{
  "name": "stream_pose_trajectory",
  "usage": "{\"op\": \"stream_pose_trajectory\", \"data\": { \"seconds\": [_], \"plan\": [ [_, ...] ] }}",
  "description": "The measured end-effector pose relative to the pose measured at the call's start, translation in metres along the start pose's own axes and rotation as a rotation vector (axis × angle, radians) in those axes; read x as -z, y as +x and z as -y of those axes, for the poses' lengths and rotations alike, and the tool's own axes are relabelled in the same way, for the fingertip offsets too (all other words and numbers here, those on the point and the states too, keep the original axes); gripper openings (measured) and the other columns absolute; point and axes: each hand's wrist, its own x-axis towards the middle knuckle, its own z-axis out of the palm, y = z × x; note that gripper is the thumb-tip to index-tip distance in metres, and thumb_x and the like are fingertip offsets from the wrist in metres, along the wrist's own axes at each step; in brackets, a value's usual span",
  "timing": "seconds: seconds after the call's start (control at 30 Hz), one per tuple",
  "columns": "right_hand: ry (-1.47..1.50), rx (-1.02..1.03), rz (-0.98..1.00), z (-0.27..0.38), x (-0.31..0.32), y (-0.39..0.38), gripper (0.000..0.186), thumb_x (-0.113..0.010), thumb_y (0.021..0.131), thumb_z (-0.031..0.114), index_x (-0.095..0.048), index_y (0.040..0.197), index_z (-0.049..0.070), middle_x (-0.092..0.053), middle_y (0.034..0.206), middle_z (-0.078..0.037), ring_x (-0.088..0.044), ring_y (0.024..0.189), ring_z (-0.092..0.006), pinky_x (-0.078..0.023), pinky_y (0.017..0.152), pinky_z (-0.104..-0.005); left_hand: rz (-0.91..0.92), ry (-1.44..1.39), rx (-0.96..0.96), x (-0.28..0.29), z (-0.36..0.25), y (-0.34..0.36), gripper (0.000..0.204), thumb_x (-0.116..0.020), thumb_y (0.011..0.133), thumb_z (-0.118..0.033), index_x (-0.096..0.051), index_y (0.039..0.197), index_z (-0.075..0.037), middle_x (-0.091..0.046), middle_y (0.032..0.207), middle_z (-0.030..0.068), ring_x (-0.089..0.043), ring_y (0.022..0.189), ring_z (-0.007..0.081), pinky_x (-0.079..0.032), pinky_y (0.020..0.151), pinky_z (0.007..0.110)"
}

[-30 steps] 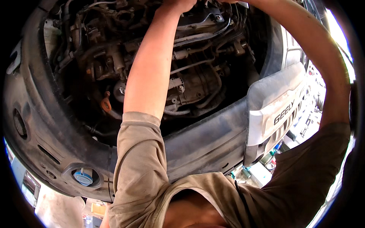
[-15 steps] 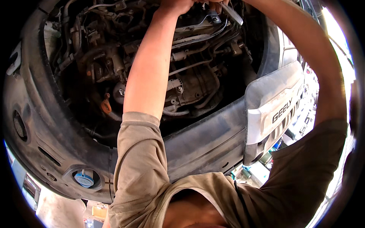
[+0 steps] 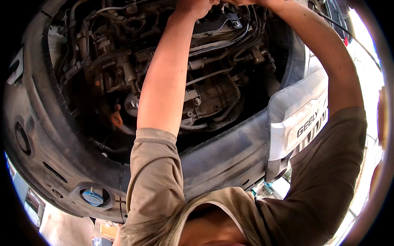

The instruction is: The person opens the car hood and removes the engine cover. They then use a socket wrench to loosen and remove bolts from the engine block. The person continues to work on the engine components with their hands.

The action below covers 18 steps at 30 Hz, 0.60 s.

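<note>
My left hand (image 3: pixel 196 7) reaches over the engine bay at the top edge, its visible fingers curled in. Whatever they grip is out of sight. To its right, my right hand (image 3: pixel 251 2) is mostly cut off by the top edge. Its fingers appear bent towards the left hand, and what they hold cannot be made out. Below the hands is a dark metal bracket (image 3: pixel 215 25) with a bolt (image 3: pixel 236 23) at its right end. Dark hoses and metal pipes (image 3: pixel 221 44) run across the engine beneath.
The dark front bumper (image 3: pixel 223 153) curves between my body and the engine. A silver and black grille panel (image 3: pixel 297 123) stands at the right. An orange loop handle (image 3: pixel 117 119) sits low in the bay. A blue cap (image 3: pixel 93 197) shows at lower left.
The grey, flat-ended metal piece beside my right hand has gone from view. My right arm has shifted inward and up, and the view has moved slightly.
</note>
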Motion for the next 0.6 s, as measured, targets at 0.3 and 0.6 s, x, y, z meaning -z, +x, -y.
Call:
{"op": "stream_pose_trajectory", "data": {
  "seconds": [0.3, 0.6],
  "plan": [
    [-0.053, -0.208, -0.029, 0.012, -0.016, -0.005, 0.033, -0.059, 0.090, 0.036, -0.054, 0.098, 0.005, -0.061, 0.083, -0.019, -0.062, 0.082, -0.0390, -0.049, 0.073, -0.0476, -0.055, -0.030, -0.108, -0.015, 0.022, 0.015, 0.025, -0.063, 0.086, -0.026, -0.070, 0.100, -0.007, -0.069, 0.088, 0.0200, -0.067, 0.082, 0.0343, -0.050, 0.072, 0.046],
    [0.254, -0.299, 0.098, 0.022, 0.007, 0.008, 0.034, -0.054, 0.094, 0.038, -0.055, 0.105, 0.005, -0.066, 0.093, -0.021, -0.062, 0.091, -0.0443, -0.050, 0.075, -0.0502, -0.105, 0.176, -0.116, -0.013, 0.029, 0.009, 0.030, -0.059, 0.095, -0.037, -0.068, 0.118, -0.018, -0.068, 0.113, 0.0087, -0.063, 0.104, 0.0289, -0.050, 0.089, 0.044]
  ]
}}
